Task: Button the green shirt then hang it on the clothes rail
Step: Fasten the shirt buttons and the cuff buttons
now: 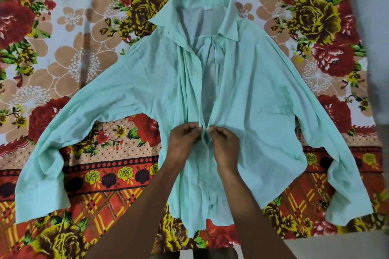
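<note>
Two bare forearms come up from the bottom edge, and there's no sleeve on either one. The left hand (182, 143) shows no ring, watch or bracelet, and it's the same story on the right hand (224, 145): bare wrist, short plain nails.

You find no readable writing here: the small white tag (208, 8) sewn inside the collar of the green shirt (252, 90) is too small and blurred to make out, and the flowered bedsheet (69, 48) carries only pattern
</note>
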